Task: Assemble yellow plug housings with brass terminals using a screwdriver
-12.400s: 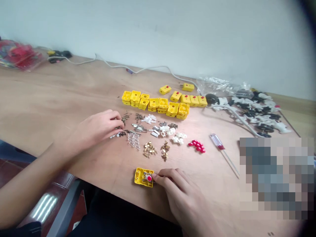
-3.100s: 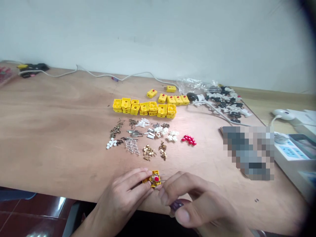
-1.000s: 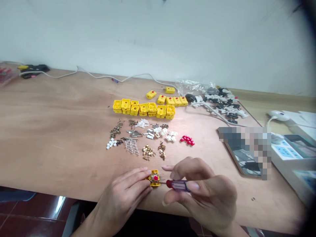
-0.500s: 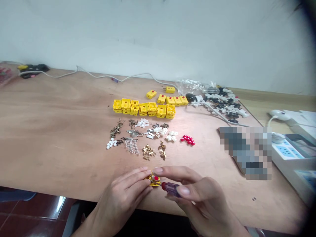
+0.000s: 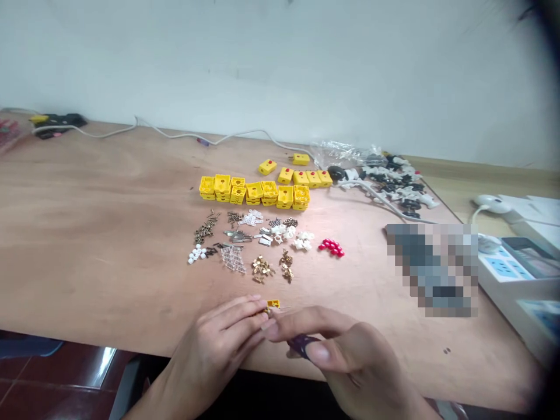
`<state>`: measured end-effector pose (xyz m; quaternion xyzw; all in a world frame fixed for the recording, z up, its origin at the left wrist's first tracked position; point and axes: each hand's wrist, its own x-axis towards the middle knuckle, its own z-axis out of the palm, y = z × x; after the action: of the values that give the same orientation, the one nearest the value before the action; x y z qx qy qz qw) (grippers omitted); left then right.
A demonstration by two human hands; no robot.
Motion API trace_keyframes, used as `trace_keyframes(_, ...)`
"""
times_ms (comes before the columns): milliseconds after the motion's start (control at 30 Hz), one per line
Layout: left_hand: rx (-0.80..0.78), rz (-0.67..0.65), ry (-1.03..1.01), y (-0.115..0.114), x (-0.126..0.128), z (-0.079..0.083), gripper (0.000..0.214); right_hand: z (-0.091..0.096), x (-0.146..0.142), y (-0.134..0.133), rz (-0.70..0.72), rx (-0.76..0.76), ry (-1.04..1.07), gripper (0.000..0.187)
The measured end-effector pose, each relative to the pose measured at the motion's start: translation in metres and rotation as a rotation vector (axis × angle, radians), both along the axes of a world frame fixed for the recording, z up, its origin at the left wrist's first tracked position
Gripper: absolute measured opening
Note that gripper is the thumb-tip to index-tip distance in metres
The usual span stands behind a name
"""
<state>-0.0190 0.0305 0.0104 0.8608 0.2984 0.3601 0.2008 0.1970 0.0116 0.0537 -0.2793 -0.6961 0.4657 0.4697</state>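
Observation:
Near the table's front edge, my left hand is closed around a small yellow plastic housing, of which only the far end shows past the fingers. My right hand grips a screwdriver with a dark purple handle between thumb and fingers. The right index fingertip reaches to the housing, close to the left fingertips. The screwdriver's tip and most of the housing's inside are hidden behind the fingers.
Beyond my hands lie stacked yellow shells, brass parts, red caps, white pieces and clear plates. Closed yellow units stand farther back. At right are a pixelated object and a power strip.
My right index finger has moved down and left onto the housing, covering the red piece seen inside it before. The screwdriver handle has shifted slightly, and its red collar is now hidden.

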Motion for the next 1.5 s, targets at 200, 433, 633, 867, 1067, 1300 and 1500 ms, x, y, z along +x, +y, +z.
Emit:
trace_keyframes(200,-0.012,-0.007,-0.014,0.0014,0.0009,0.0017,0.021,-0.0077,0.0008,0.0004,-0.240,0.193,0.035,0.059)
trace_keyframes(433,-0.026,0.000,0.007,-0.0007,-0.0011,-0.0039,0.019,-0.0027,0.0042,0.0019,-0.080,0.100,-0.050,0.065)
trace_keyframes(633,-0.030,0.001,-0.028,0.0005,0.0007,-0.0009,0.020,-0.0011,0.0036,0.0025,-0.168,0.169,-0.082,0.053)
trace_keyframes(867,0.010,0.002,0.017,0.0004,-0.0002,-0.0011,0.023,-0.0007,0.0007,0.0020,-0.276,0.217,-0.057,0.056)
trace_keyframes(1067,-0.014,0.025,-0.025,0.0004,0.0008,-0.0014,0.020,0.0006,0.0036,0.0000,-0.108,0.131,-0.119,0.056)
trace_keyframes(1300,-0.002,0.008,-0.008,0.0006,0.0005,-0.0010,0.021,-0.0006,0.0000,0.0019,-0.230,0.271,-0.084,0.058)
trace_keyframes(1500,-0.035,-0.011,-0.011,0.0008,0.0008,-0.0007,0.019,-0.0016,-0.0031,0.0033,-0.168,0.171,-0.109,0.064)
